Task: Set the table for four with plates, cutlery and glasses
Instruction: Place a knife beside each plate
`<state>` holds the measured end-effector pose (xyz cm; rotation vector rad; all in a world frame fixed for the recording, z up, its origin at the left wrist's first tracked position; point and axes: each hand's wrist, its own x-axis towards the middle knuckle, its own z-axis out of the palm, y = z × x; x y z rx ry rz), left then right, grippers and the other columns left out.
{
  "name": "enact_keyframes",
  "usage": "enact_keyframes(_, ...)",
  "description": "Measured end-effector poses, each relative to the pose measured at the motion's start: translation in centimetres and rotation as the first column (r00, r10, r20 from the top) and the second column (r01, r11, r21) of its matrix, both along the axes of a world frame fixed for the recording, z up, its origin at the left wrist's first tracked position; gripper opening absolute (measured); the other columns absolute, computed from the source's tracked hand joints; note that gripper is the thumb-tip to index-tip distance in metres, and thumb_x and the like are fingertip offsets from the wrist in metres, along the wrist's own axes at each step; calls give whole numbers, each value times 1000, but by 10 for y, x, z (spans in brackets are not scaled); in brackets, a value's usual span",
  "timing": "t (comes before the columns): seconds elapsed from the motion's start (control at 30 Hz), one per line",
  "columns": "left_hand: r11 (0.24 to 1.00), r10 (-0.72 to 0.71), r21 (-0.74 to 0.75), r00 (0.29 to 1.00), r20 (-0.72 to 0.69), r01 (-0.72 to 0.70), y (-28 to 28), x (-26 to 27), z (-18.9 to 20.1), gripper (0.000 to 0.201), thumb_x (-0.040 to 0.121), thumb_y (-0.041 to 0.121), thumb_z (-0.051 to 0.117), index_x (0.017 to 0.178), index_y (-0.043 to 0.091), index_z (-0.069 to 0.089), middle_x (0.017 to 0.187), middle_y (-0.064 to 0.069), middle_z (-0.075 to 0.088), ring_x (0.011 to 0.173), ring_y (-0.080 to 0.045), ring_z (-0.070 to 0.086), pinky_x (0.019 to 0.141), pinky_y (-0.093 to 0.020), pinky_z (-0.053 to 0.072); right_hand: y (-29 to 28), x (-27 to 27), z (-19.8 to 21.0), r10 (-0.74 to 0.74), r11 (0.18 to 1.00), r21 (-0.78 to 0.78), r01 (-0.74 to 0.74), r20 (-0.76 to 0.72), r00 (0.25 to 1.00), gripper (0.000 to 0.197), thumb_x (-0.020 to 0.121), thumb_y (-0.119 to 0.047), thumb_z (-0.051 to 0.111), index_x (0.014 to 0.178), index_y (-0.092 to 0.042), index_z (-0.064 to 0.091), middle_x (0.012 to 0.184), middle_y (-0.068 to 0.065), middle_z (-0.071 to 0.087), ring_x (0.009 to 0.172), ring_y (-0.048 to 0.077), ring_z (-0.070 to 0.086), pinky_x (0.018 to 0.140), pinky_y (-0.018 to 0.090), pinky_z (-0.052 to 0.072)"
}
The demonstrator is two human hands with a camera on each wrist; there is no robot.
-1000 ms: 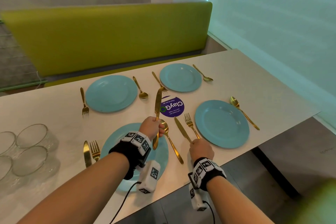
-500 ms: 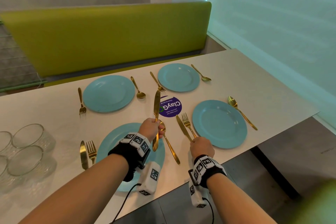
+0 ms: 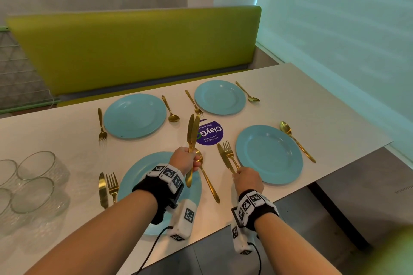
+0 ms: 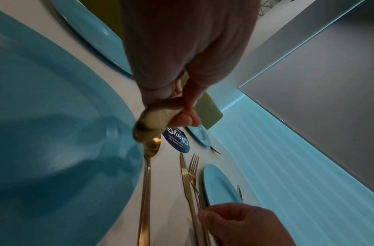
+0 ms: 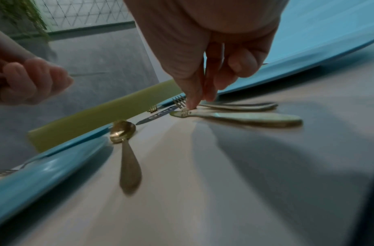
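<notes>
Over the near-left plate [image 3: 143, 176] in the head view, left hand [image 3: 185, 159] gripping two held knives [image 3: 192, 134] in a fist, blades pointing up and away, tilted slightly. Right hand [image 3: 247, 179] pinching the handle end of the right-setting fork [image 3: 229, 154], fingers curled narrow. Right-setting knife [image 3: 224, 158] lying just beside that fork, both left of the near-right plate [image 3: 269, 154] on the bench [image 3: 312, 100]. Middle spoon [image 3: 207, 181] lying between the two near plates. Another knife [image 3: 102, 187] and fork [image 3: 112, 185] lying left of the near-left plate. Far-left plate [image 3: 134, 116] and far-right plate [image 3: 220, 97] each sitting with a fork and a spoon alongside, no knife. Glasses [image 3: 33, 185] standing grouped at the left end of the bench. Purple sticker [image 3: 210, 133] showing between the four plates.

Left wrist view: left hand [image 4: 182, 50] closing round the held knives [image 4: 154, 123], handle ends sticking out, blurred. Middle spoon [image 4: 147, 183] lying below, beside the near-left plate [image 4: 45, 133]. Right hand [image 4: 245, 224] curling at the fork [image 4: 193, 169] handle.

Right wrist view: right hand [image 5: 203, 50] reaching down, fingertips [image 5: 191, 103] meeting at the right-setting fork [image 5: 238, 106] handle end. Right-setting knife [image 5: 245, 119] lying flat, just beside. Cannot tell whether touching the knife too. Left hand [image 5: 28, 83] showing as a fist at the left edge.
</notes>
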<state>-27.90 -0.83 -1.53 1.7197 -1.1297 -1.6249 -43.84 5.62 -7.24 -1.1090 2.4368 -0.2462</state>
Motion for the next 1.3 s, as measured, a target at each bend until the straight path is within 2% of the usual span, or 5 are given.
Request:
enact_keyframes(0.27,998,-55,10,998,39,54,-3,15,1,15,95,12,51,84,3,57,66,-5,59,55,-12,51,51,-20,42,-19,33,37,254,939,-242,-245,8,967,28,94,-28,53,117,-19,65,117,2,65,107,20,60,91,31,48)
enact_keyframes(0.57,941,-339,58,923,182,334,-11,56,27,18,81,-3,54,66,5,57,59,-8,57,46,-14,47,46,-21,37,-32,93,73,668,670,-301,-678,-153,728,35,92,-13,51,124,-22,62,119,2,59,106,20,58,88,30,48)
enact_keyframes(0.9,905,-425,55,903,66,422,-38,102,50,23,80,-12,39,68,-1,56,66,-11,59,40,-12,51,39,-18,37,-57,130,89,731,521,-264,-812,-352,584,19,86,-7,60,99,-10,73,99,10,66,89,29,63,66,32,46)
enact_keyframes(1.1,938,-323,107,944,-70,329,-61,120,52,15,88,1,35,77,4,45,72,-12,60,34,-12,54,38,-16,35,-74,137,87,707,560,-180,-808,-403,580,26,93,-11,52,114,-13,68,109,8,65,100,27,62,74,38,51)
enact_keyframes(1.3,997,-25,78,1000,19,23,-114,147,35,16,94,8,30,106,1,39,75,-12,57,53,-18,47,48,-23,32,-125,107,85,582,780,-18,-625,-345,736,31,96,-16,44,120,-21,64,119,2,60,108,25,59,83,32,48)
